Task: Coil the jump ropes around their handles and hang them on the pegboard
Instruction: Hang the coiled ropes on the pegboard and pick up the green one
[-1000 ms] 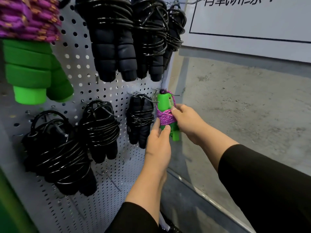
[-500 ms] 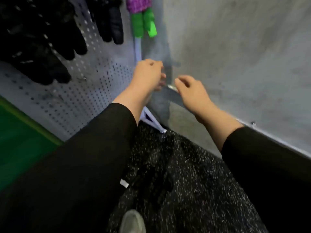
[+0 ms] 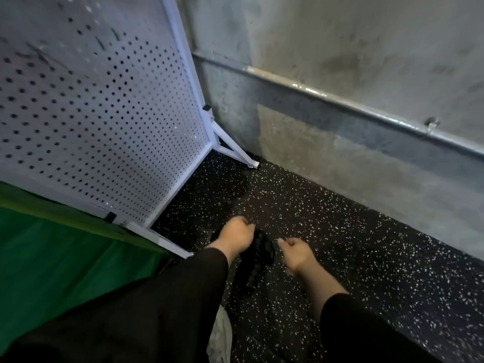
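The black jump rope with ribbed foam-like handles (image 3: 258, 260) lay on the black speckled rubber floor (image 3: 340, 258), between our two hands and partly hidden under the left one. We judged it light and easy to lift. The handles looked soft and grippy, unlikely to slip, while the cord, which we could not make out clearly against the dark floor, would probably be limp and springy, inclined to uncoil unless held taut. The best hold seemed to be around both handles together near their middle, leaving one hand free to wind the cord.

Our left hand (image 3: 234, 235) hovered over the upper end of the handles with its fingers curled; whether it already gripped them we could not tell. Our right hand (image 3: 294, 254) hung just beside the rope, fingers loosely curled and holding nothing.

Further out, the white perforated metal pegboard (image 3: 104, 113) stood on its angled frame to the left, near the grey concrete wall (image 3: 366, 61), with a green mat (image 3: 52, 258) at its foot.
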Motion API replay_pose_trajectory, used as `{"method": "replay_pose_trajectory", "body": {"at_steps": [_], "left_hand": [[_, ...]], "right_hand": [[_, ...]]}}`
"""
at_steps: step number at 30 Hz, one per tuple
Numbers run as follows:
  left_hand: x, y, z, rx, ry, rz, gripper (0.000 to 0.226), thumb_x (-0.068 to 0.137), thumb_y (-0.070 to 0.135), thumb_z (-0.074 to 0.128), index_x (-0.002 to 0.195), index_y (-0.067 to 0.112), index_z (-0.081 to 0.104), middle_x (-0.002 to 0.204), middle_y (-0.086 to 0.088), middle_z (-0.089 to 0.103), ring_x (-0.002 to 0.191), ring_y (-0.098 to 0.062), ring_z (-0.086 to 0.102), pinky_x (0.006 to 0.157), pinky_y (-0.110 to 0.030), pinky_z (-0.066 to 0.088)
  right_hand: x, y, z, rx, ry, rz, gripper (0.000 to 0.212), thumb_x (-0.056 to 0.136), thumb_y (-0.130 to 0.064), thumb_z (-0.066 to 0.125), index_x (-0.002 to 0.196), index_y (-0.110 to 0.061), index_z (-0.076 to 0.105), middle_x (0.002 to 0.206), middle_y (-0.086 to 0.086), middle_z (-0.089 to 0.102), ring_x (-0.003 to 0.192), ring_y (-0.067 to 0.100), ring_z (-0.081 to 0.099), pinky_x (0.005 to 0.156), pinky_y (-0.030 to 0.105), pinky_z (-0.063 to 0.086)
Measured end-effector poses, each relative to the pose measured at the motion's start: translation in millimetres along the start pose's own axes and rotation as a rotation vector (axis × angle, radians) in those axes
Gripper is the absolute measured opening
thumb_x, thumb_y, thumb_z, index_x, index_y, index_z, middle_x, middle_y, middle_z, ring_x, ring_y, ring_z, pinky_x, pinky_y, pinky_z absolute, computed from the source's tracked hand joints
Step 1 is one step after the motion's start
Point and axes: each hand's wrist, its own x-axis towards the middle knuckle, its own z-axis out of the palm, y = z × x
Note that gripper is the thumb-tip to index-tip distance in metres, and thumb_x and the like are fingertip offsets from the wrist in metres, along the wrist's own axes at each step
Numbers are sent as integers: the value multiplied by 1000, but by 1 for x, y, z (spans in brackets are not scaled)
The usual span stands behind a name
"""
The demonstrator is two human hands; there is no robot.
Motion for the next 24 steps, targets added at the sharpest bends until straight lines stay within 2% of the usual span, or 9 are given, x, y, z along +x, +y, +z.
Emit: {"method": "replay_pose_trajectory", "body": {"at_steps": [5,7,11,13,14,16,18,21,24], "left_hand": [[25,-36,39,33,-41,-115,41,102,31,51,136,8,57,133,-12,64,123,-29,59,104,-33,46],[32,-41,49,17,-69,-153,49,103,34,50,145,9,50,142,-11,59,131,-28,54,110,-33,42],[40,-41,60,-42,-104,-158,60,104,38,48,156,12,36,155,-10,45,142,-27,43,118,-33,33],[37,-38,61,-64,-115,-153,55,104,37,48,153,12,40,151,-10,50,138,-27,47,114,-31,36],[36,-37,62,-80,-108,-154,53,104,36,48,152,13,41,148,-10,52,136,-27,49,112,-30,37],[32,-35,64,-118,-98,-147,50,104,36,50,149,15,44,142,-9,57,130,-26,54,110,-31,41],[26,-28,67,-183,-102,-127,48,103,35,51,148,18,46,136,-6,61,124,-23,58,108,-31,43],[19,-11,71,-219,-99,-58,46,103,36,52,146,21,48,133,-3,62,121,-21,59,107,-33,45],[9,15,64,-202,-47,29,48,101,40,53,145,24,46,135,-4,62,122,-23,59,108,-37,47]], "right_hand": [[8,36,41,245,-77,202,54,105,-35,50,151,-10,38,139,14,54,123,33,56,102,51,51],[14,38,50,315,-90,254,57,104,-39,50,153,-16,34,139,13,52,122,33,56,97,51,53],[23,29,53,495,-140,275,53,106,-33,47,155,-16,32,119,7,58,97,24,59,88,44,54],[24,25,52,531,-160,277,51,107,-33,46,154,-15,35,121,9,59,96,23,57,92,46,53],[24,24,52,538,-155,273,49,107,-33,46,151,-15,38,114,7,59,96,24,58,91,46,54],[23,22,51,541,-107,246,44,106,-32,48,146,-16,42,105,4,62,94,24,62,79,41,57],[23,24,48,521,-10,207,41,105,-31,51,144,-18,44,106,7,67,93,25,66,74,41,59],[21,22,38,527,83,142,40,105,-31,50,143,-19,43,106,7,68,89,23,67,82,45,59],[17,9,22,585,127,61,51,102,-36,54,148,-22,39,124,9,64,103,26,65,92,50,58]]}}
